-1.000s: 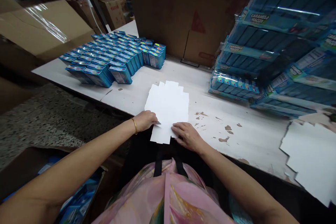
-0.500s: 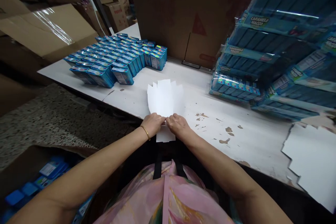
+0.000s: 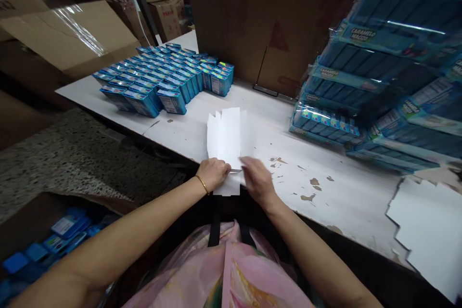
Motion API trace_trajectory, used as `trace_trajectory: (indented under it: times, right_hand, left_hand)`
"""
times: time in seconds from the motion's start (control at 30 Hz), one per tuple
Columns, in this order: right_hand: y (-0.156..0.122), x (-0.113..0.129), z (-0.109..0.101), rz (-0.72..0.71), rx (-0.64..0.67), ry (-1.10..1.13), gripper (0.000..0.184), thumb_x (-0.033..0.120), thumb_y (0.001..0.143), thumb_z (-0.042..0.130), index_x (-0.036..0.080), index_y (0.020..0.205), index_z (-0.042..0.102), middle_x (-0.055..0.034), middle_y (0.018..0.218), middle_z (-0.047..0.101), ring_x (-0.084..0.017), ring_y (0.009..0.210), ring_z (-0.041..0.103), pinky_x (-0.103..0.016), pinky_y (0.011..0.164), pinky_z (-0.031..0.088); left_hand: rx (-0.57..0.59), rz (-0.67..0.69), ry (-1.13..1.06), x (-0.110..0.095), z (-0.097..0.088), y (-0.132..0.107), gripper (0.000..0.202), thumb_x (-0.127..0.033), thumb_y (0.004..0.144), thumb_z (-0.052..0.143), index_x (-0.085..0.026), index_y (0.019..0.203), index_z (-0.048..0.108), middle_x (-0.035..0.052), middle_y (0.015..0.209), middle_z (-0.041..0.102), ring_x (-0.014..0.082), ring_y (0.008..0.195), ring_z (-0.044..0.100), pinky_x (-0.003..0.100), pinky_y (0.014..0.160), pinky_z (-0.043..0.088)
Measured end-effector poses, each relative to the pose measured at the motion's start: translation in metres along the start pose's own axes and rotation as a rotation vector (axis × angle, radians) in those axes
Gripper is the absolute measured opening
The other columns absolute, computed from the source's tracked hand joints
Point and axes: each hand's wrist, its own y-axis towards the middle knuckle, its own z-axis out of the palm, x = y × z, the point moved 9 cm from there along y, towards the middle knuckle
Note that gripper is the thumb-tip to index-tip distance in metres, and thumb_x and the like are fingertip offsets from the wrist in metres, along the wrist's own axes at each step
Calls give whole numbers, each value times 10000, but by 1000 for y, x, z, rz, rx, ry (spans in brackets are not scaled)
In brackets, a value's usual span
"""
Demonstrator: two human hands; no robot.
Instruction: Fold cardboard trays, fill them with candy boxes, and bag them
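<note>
A white die-cut cardboard sheet (image 3: 228,134) lies at the table's near edge, its side flaps partly raised and its lower end jutting over the edge. My left hand (image 3: 213,173), with a gold bangle at the wrist, is closed on the sheet's near left side. At the near right side is my right hand (image 3: 258,179), blurred by motion, its fingertips by the sheet's right flap; whether they grip it I cannot tell.
Rows of small blue boxes (image 3: 169,98) stand on the white table (image 3: 202,147) at back left. Clear-wrapped blue display packs (image 3: 361,82) are stacked at right. More white cardboard sheets (image 3: 429,226) lie at the right edge. An open carton (image 3: 21,216) holding blue packs sits lower left.
My right hand has moved right, away from my left hand, and the sheet's right flap has shifted with it. My left hand stays on the sheet. The view has shifted slightly.
</note>
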Motion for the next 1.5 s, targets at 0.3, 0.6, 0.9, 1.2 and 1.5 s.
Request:
trace_trajectory:
  times: [0.3, 0.6, 0.9, 1.2, 1.5]
  right_hand:
    - [39, -45, 46, 311, 246, 123, 488, 387, 886, 307, 184, 1329, 299, -110, 1190, 540, -237, 1031, 550, -389, 840, 455]
    - [-9, 24, 16, -250, 257, -270, 641, 379, 777, 549, 194, 1333, 289, -84, 1385, 305, -255, 1303, 174, -457, 1048, 206]
    - [-39, 25, 41, -250, 232, -431, 672, 229, 719, 547, 111, 1329, 290, -126, 1407, 239, -336, 1297, 137, -534, 1024, 226]
    - [-26, 10, 42, -223, 233, -368, 320, 171, 845, 381, 181, 1150, 477, -119, 1274, 422, -210, 1023, 508, -305, 742, 501]
    - [-8, 10, 39, -26, 237, -353, 308, 112, 837, 345, 180, 1109, 473, -69, 980, 551, -145, 760, 566, -217, 580, 451]
  left_hand:
    - [44, 60, -2, -5, 2, 2, 303, -313, 831, 366, -228, 811, 656, 71, 804, 652, 206, 763, 585, 274, 570, 390]
    - [136, 9, -40, 1, 0, 11, 266, -341, 784, 437, -230, 797, 679, 95, 792, 651, 229, 756, 605, 319, 640, 424]
    - [138, -11, -48, -1, -4, 9, 263, -336, 777, 444, -228, 761, 682, 84, 769, 653, 208, 739, 604, 304, 655, 429]
    - [193, 49, -233, 2, -8, 15, 286, -392, 731, 467, -242, 856, 676, 48, 801, 668, 200, 772, 600, 274, 652, 426]
    - [302, 209, -577, 2, -7, 6, 485, -159, 577, 545, -174, 1062, 539, -2, 884, 646, 130, 751, 585, 194, 664, 428]
